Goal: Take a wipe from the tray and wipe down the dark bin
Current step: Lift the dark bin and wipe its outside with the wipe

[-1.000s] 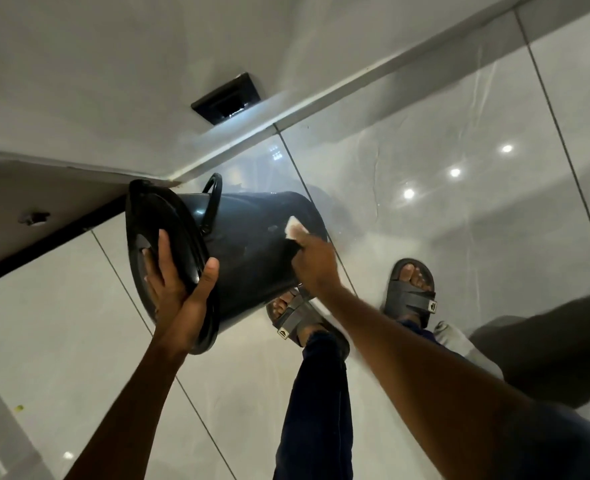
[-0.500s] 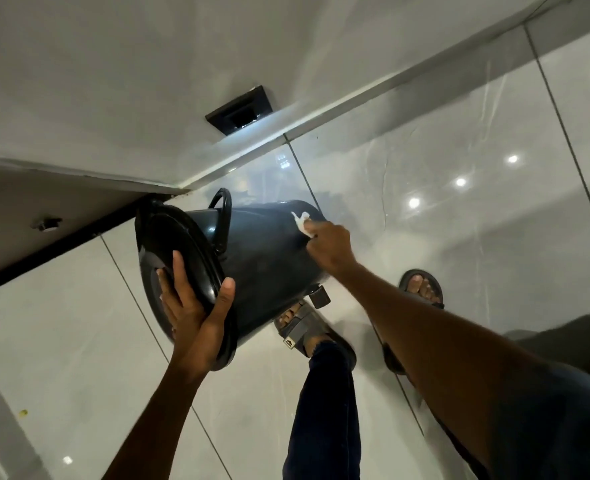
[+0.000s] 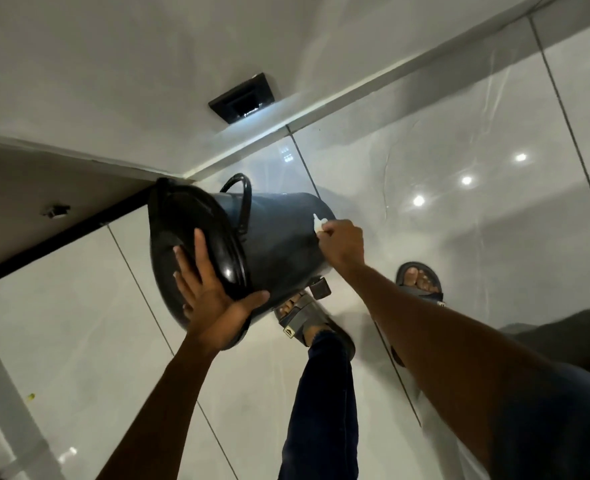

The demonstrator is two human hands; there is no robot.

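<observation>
One dark bin (image 3: 279, 244) is tipped over toward the person, its lid (image 3: 189, 251) facing the camera and its round body pointing away toward the wall. One thin loop handle (image 3: 241, 199) arches over the top near the lid, and one small foot pedal (image 3: 320, 287) sticks out at the lower edge. One white wipe (image 3: 319, 224) is in sight, bunched small and pressed against the side of the bin.

Two hands are at work. The left hand (image 3: 213, 306) is spread wide and flat against the lid, fingers fanned upward and the thumb hooked around the lid's lower rim, propping the bin at its tilt. The right hand (image 3: 340, 242) is closed around the wipe, pinching it with the fingertips against the bin's side, only a small tuft showing above the knuckles.

Two feet in grey strap sandals stand below: one sandal (image 3: 307, 320) is just beside the pedal, the other (image 3: 420, 280) farther right, partly behind the right forearm. One leg in dark blue trousers (image 3: 321, 403) shows.

The floor (image 3: 78, 323) is large glossy pale tiles with thin dark joints, mirroring three ceiling lights (image 3: 466, 180). A pale wall (image 3: 113, 64) carries one black square fitting (image 3: 241, 98). A dark strip (image 3: 61, 237) runs along the base of the left wall.
</observation>
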